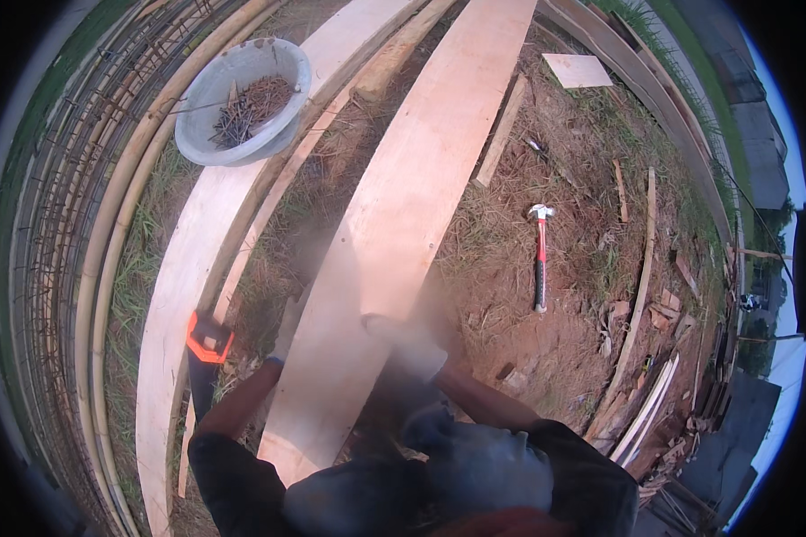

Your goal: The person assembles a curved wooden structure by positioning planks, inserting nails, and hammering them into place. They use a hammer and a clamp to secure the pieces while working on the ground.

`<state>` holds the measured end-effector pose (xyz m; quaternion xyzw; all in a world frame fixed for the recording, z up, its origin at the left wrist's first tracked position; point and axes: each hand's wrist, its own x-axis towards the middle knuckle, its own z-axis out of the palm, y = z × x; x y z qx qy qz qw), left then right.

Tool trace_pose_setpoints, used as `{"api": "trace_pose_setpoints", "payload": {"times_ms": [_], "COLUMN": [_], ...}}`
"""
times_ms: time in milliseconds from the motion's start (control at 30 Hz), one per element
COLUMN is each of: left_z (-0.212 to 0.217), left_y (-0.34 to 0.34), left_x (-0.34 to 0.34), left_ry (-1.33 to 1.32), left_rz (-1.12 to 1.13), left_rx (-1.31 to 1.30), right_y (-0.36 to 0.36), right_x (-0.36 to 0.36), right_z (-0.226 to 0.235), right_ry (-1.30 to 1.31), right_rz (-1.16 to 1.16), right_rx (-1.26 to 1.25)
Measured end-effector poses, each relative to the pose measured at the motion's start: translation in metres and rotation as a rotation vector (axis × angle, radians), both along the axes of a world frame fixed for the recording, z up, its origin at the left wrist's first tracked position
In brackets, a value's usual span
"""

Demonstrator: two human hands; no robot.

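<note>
A long, pale plywood board (394,206) slants across the middle, its near end close to my body. My right hand (407,347), in a whitish glove, is closed over the board's right edge, slightly blurred. At the opposite edge is my left hand (288,324), also gloved; the board hides its fingers, but the hand is against the edge and appears to grip it. A handsaw with an orange-and-black handle (209,338) stands at the left, beside another long board (184,259). On the dirt to the right lies a claw hammer (540,259) with a red-and-black handle.
A pale plastic basin (282,125) of nails sits on the left board. Bamboo poles (116,215) and rusty steel bars (49,268) run along the far left. Wood strips (640,286), a small plywood piece (578,71) and scraps lie on the right.
</note>
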<state>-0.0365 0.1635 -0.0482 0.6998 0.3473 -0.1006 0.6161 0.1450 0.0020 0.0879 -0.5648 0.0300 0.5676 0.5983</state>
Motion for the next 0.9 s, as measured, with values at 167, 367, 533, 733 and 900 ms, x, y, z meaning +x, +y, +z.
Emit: {"api": "trace_pose_setpoints", "payload": {"times_ms": [167, 367, 533, 733, 900], "left_z": [-0.002, -0.015, -0.022, 0.044, 0.032], "left_y": [0.002, 0.015, 0.025, 0.016, -0.001], "left_x": [-0.012, 0.035, 0.055, 0.005, -0.053], "left_ry": [0.035, -0.013, -0.040, 0.073, 0.189], "left_rz": [0.031, 0.066, 0.094, 0.046, 0.093], "left_rx": [0.045, 0.060, 0.064, 0.275, 0.289], "right_y": [0.004, -0.008, -0.001, -0.023, -0.014], "right_x": [-0.005, 0.004, 0.001, 0.010, 0.003], "right_z": [-0.025, -0.046, -0.032, -0.056, -0.050], "right_ry": [0.006, 0.010, -0.098, 0.013, -0.029], "right_rz": [-0.026, 0.074, 0.034, -0.025, 0.014], "right_rx": [-0.033, -0.150, -0.029, -0.026, -0.021]}}
